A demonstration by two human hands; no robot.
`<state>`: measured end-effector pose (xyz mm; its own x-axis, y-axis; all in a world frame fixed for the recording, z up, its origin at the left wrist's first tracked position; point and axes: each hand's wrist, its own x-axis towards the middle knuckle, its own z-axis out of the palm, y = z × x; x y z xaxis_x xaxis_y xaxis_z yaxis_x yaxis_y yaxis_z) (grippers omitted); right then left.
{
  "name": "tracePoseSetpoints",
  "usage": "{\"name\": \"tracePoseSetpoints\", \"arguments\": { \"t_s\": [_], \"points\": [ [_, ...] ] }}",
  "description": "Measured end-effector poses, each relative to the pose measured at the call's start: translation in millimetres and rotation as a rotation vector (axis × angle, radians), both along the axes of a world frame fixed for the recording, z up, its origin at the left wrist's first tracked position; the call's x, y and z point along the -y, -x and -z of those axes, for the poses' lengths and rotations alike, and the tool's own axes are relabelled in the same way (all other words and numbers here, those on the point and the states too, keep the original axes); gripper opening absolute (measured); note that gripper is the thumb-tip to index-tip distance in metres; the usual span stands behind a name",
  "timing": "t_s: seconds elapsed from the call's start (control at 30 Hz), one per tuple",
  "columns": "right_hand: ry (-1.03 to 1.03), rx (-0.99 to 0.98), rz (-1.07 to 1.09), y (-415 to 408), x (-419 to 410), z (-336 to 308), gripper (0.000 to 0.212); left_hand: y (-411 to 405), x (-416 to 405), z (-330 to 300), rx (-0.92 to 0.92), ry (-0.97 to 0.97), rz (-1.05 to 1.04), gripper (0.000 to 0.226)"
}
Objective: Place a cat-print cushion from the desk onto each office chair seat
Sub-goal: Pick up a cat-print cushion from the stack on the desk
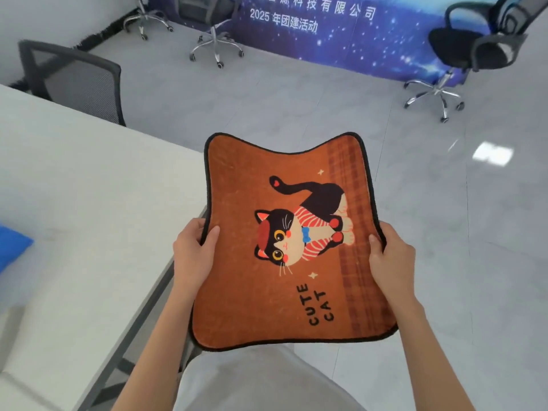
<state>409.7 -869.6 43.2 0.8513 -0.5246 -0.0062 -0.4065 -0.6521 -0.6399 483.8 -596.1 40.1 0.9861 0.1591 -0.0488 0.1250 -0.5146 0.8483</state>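
Cushion: an orange cat-print cushion (284,241) with a dark trim and the words "CUTE CAT", held flat in the air above the grey floor (444,232), just right of the tabletop's corner, printed side up.
Left hand: the left hand (192,250) grips the cushion's left edge, thumb on top, fingers hidden beneath.
Right hand: the right hand (391,259) grips the right edge the same way, thumb lying on the print.
Tabletop: the white tabletop (89,203) fills the left side; a blue object (12,247) lies at its far left, cut off by the frame.
Chairs: a grey mesh-backed office chair (77,81) stands behind the tabletop; a black office chair (468,48) stands at the upper right, well apart from the cushion, its seat bare; two more chair bases (216,48) show at the top.
Backdrop: a blue starry banner (341,34) with white lettering lies along the far floor edge.
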Motion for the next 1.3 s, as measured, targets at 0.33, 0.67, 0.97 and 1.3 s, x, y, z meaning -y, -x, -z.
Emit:
{"name": "tracePoseSetpoints", "arguments": {
  "t_s": [0.33, 0.67, 0.97, 1.3],
  "points": [
    [0.05, 0.036, -0.027, -241, 86, -28, 0.032, -242, 103, -19, 0.009, 0.091, -0.032, 0.02],
    [0.016, 0.117, -0.37, -492, 88, -22, 0.031, -396, 102, -25, 0.075, 0.092, -0.371, 0.013],
    [-0.096, 0.312, -1.038, -685, -26, -42, 0.028, -420, 71, -44, 0.23, 0.053, -1.149, 0.005],
    [-0.21, 0.308, -1.754, -705, -240, -22, 0.03, -367, 28, -27, 0.28, 0.013, -1.867, 0.005]
  ]
}}
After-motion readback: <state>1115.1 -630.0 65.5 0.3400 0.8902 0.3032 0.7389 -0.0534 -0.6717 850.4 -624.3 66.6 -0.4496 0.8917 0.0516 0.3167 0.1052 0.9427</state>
